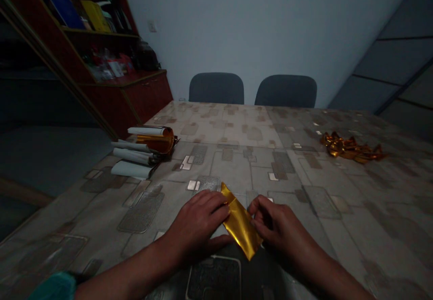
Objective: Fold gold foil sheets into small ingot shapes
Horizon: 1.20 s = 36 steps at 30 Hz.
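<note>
A folded piece of gold foil paper (242, 225) is held at a slant over the near part of the table, with a pointed upper corner. On its left edge, my left hand (206, 216) grips it with fingers bent over the edge and the thumb below. My right hand (270, 221) pinches the opposite edge between curled fingers and thumb. To the far left lies a loose pile of curled foil sheets (157, 143), pale on one side and gold on the other. Several folded gold foil pieces (350, 148) sit in a cluster at the right.
A patterned tablecloth (230, 128) covers the table. Two grey chairs (216, 88) stand behind its far edge, against a pale wall (257, 29). At the left is a red-brown cabinet (145, 97) with shelves of assorted items.
</note>
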Motion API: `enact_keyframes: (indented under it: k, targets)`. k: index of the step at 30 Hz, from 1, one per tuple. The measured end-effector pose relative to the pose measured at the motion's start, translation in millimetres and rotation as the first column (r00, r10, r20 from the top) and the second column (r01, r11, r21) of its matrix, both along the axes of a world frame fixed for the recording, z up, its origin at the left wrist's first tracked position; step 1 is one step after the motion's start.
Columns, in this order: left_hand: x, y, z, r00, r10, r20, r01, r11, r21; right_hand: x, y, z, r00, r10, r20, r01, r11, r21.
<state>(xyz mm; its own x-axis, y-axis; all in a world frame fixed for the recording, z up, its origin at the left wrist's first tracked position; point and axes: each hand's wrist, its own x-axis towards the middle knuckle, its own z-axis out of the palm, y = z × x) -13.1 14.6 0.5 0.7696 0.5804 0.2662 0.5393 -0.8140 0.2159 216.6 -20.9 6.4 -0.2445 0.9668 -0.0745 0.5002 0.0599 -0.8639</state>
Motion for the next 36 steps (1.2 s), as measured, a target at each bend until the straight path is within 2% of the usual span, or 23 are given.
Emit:
enact_keyframes:
  k: [3,6,9,12,14,16,18,19,22,25,29,32,36]
  targets:
    - [-1.9,0.2,1.6,1.000,-0.010,-0.010,0.010,1.000,0.009,-2.0,0.2,0.5,0.972,-0.034,-0.231,0.015,0.996,-0.084]
    - [-1.8,-3.2,-0.2,1.000,-0.009,-0.007,0.009,1.000,0.018,-4.1,2.0,-0.7,0.895,-0.105,-0.434,0.036,0.986,-0.165]
    - [2.0,-8.0,-7.2,1.000,0.004,0.024,-0.005,0.999,0.053,-5.5,2.4,-0.7,0.828,-0.150,-0.540,0.025,0.972,-0.232]
    - [6.3,-9.0,-14.2,0.997,0.042,0.067,-0.050,0.992,0.116,-4.1,-0.1,3.1,0.824,-0.113,-0.555,-0.021,0.973,-0.228]
    - [7.1,-7.0,-15.0,0.995,0.033,0.098,-0.046,0.990,0.133,-0.3,-1.7,7.0,0.887,-0.059,-0.457,-0.005,0.991,-0.137]
    - [6.0,-4.3,-12.4,0.992,0.019,0.127,-0.033,0.993,0.113,4.7,-1.7,9.7,0.969,0.008,-0.247,0.009,0.998,0.069]
    - [4.2,-2.3,-9.1,0.989,0.004,0.148,-0.015,0.997,0.070,8.3,0.1,9.4,0.994,0.110,-0.025,-0.098,0.952,0.289]
    - [3.5,-1.7,-8.2,0.988,-0.008,0.156,0.000,0.999,0.050,8.9,1.5,8.1,0.985,0.161,0.059,-0.171,0.923,0.344]
    - [2.5,-0.1,-10.5,0.987,-0.079,0.139,0.075,0.997,0.032,5.4,5.3,1.5,0.941,0.284,0.186,-0.337,0.853,0.399]
    - [1.6,3.7,-15.9,0.984,-0.163,0.068,0.163,0.987,0.009,-0.5,6.3,-2.5,0.911,0.328,0.248,-0.409,0.784,0.466]
    - [-3.2,11.7,-17.0,0.981,-0.189,0.035,0.193,0.971,-0.145,-3.7,3.6,-2.5,0.865,0.362,0.347,-0.494,0.738,0.460]
    - [-7.1,14.2,-12.2,0.979,-0.185,0.084,0.197,0.967,-0.159,-4.8,2.1,-8.0,0.847,0.329,0.418,-0.511,0.719,0.471]
    - [-7.6,1.3,1.2,0.951,-0.153,0.267,0.190,0.975,-0.118,-7.7,1.0,-19.7,0.860,0.226,0.458,-0.471,0.695,0.543]
